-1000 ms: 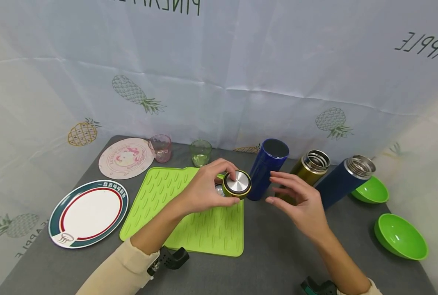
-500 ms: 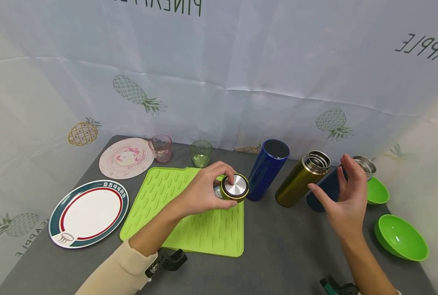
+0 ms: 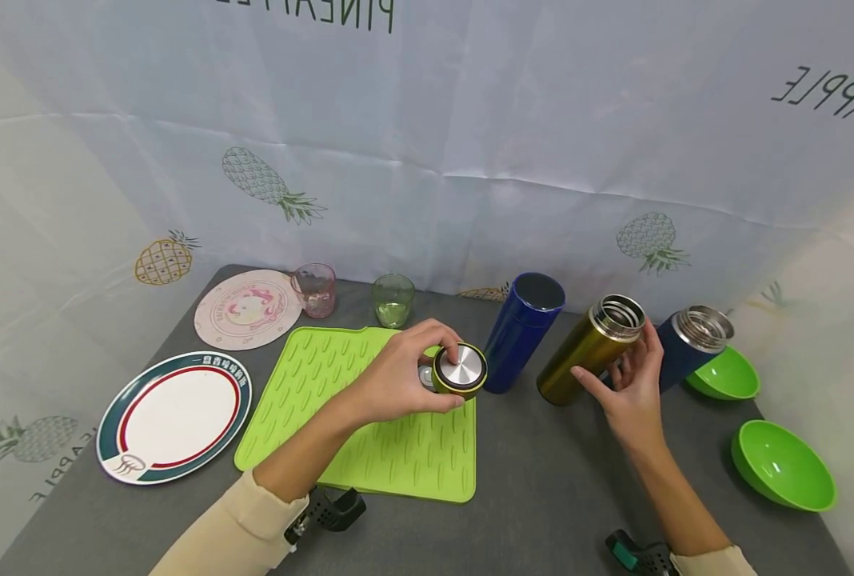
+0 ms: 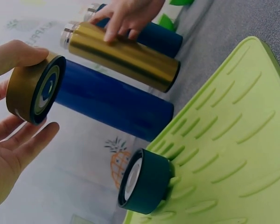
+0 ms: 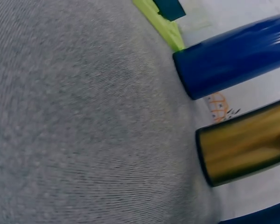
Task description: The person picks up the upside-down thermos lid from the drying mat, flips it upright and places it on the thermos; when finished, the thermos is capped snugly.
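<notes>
My left hand [image 3: 398, 380] holds a gold thermos lid [image 3: 463, 370] by its sides, above the green mat; the lid's brushed silver top faces up in the head view. In the left wrist view the underside of the lid shows, and a dark teal lid [image 4: 151, 182] sits on the mat beneath. My right hand [image 3: 636, 396] grips the upright gold thermos [image 3: 574, 360], thumb in front and fingers round its right side. That thermos has no lid on, and its steel neck is bare. In the right wrist view only the lower body shows, and the hand is hardly visible.
A blue thermos [image 3: 516, 336] stands left of the gold one, an uncapped navy thermos [image 3: 675, 356] right of it. Green bowls [image 3: 783, 464] lie far right. The ribbed green mat [image 3: 398, 472], a plate [image 3: 175, 416], a pink round mat [image 3: 247, 308] and two glasses [image 3: 393, 300] are left.
My right hand first moved right, past the gold thermos towards the navy one, then came back left onto the gold thermos. The left hand with the gold lid has hardly moved.
</notes>
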`<state>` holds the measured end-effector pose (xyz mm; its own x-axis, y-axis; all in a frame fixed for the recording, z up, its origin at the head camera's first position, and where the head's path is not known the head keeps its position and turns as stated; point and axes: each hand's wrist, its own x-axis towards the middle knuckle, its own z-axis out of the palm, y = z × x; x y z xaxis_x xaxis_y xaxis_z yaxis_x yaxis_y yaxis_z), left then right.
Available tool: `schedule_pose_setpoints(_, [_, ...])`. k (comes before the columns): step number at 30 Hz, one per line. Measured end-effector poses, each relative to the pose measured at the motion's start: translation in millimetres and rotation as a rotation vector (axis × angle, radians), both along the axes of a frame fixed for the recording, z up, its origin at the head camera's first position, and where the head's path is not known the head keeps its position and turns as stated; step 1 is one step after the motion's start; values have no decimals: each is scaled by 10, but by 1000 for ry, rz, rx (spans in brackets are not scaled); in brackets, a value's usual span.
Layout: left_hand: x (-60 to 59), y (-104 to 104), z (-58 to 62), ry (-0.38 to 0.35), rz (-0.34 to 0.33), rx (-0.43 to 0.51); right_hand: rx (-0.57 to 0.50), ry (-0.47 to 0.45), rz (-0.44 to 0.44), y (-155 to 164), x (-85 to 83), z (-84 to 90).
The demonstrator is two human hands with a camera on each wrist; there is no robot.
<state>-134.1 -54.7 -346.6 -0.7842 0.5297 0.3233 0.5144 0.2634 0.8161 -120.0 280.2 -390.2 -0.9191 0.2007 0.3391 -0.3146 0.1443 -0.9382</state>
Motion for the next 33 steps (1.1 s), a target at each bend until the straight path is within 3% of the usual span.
schedule_pose_setpoints(12, [-2, -4, -8, -5, -6, -5, 29, -16, -44, -32, -68, -171])
schedule_pose_setpoints(21, [5, 3, 5, -1, -14, -21, 21, 11, -97, -31, -87, -205])
schedule_pose_setpoints(25, [0, 10, 32, 16, -8, -29, 18, 9, -64, -7, -61, -178])
schedule_pose_setpoints(33, [-5, 50, 117, 47, -12, -27, 173, -25, 11, 92, 60, -74])
